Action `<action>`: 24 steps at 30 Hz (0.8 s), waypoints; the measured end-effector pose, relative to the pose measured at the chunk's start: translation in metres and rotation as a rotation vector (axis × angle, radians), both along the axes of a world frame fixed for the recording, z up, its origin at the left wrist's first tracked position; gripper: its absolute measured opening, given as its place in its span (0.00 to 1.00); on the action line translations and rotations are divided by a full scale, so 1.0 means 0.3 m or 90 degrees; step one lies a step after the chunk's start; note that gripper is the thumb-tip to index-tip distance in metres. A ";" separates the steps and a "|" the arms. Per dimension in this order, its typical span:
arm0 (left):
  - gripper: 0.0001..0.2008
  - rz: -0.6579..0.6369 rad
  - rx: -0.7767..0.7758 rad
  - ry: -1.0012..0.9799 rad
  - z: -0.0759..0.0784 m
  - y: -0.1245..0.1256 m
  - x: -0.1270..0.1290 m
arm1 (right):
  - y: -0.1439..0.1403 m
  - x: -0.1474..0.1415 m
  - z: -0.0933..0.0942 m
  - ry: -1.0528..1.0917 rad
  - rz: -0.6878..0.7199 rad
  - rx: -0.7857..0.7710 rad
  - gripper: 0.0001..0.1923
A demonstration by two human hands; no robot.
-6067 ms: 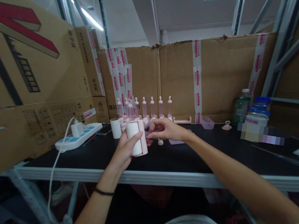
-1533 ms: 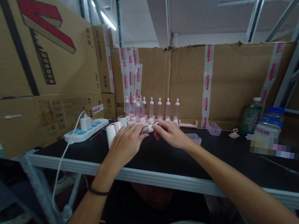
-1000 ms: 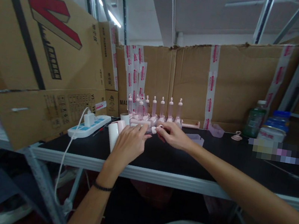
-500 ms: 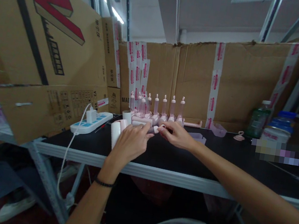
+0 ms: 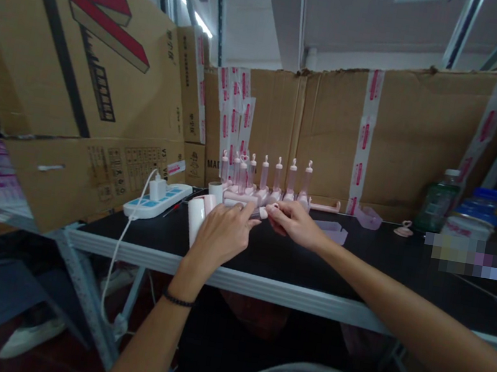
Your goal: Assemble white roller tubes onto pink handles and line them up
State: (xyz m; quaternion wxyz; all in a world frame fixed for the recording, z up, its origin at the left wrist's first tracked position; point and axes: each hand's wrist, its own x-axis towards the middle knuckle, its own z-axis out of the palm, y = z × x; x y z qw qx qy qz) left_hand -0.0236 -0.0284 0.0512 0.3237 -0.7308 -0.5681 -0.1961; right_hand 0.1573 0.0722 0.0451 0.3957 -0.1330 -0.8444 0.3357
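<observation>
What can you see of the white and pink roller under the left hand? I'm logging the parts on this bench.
The white and pink roller is a fat cylinder wrapped in white paper, with a pale pink, plastic-looking part along its right side. It sits on the black tabletop near the front edge, its round white face turned toward the camera. The left hand lies over its right side and hides the rest. The right hand does not touch it.

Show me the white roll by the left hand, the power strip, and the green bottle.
white roll (image 5: pixel 197 219), head view, on its white side.
power strip (image 5: pixel 158 201), head view, on its top face.
green bottle (image 5: pixel 436 203), head view, on its body.
</observation>
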 end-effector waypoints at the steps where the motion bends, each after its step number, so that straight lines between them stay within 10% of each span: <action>1: 0.08 0.003 0.005 0.001 0.002 -0.002 0.001 | -0.002 -0.008 -0.002 0.019 0.014 -0.054 0.28; 24: 0.17 -0.079 0.158 -0.104 -0.019 0.058 0.003 | -0.019 -0.045 0.054 0.235 -0.037 -0.011 0.22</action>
